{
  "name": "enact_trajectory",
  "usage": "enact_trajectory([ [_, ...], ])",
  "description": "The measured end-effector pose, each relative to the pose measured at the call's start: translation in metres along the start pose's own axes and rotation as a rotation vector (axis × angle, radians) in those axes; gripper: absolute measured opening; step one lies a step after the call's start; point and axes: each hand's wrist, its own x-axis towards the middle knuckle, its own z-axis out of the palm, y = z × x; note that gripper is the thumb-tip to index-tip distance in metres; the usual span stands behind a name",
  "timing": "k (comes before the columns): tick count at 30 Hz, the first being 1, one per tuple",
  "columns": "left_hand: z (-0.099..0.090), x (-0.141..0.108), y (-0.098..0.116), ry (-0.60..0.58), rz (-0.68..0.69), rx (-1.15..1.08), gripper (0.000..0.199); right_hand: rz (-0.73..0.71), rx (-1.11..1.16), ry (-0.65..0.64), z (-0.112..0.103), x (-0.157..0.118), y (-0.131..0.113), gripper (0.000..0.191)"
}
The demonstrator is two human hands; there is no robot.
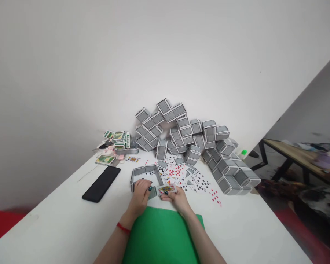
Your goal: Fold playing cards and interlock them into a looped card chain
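Observation:
Low in the middle of the view, a ring of folded playing cards [145,169] with grey patterned backs stands on the white table. My left hand [140,193] is closed over its near side, fingers bent and thumb against the cards; its exact grip is partly hidden. Just right of that thumb shows a grey-backed card [153,192]. My right hand [176,200] pinches a face card [165,189], its picture side up and the thumb on top. Loose playing cards [176,171] lie scattered face up beyond and beside the right hand.
Stacked blocks of folded cards [178,134] lean against the wall and run down the right side. A black phone [101,184] lies left. Green card boxes [119,137] are piled at back left. A green sheet [162,234] is at the front edge. Another desk [291,148] stands right.

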Motion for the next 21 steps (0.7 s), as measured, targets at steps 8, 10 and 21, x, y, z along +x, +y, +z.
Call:
enact_trajectory([
  [8,-0.003,0.001,0.004,-0.037,0.006,0.023,0.02,-0.038,0.158,0.005,0.008,-0.002,-0.003,0.038],
  [10,-0.002,0.001,0.004,-0.048,0.012,0.031,0.02,-0.029,0.231,0.073,0.014,-0.004,-0.007,0.041],
  [21,-0.004,0.001,0.003,-0.018,0.007,-0.03,0.017,-0.089,0.272,0.169,0.008,-0.006,-0.017,0.034],
])
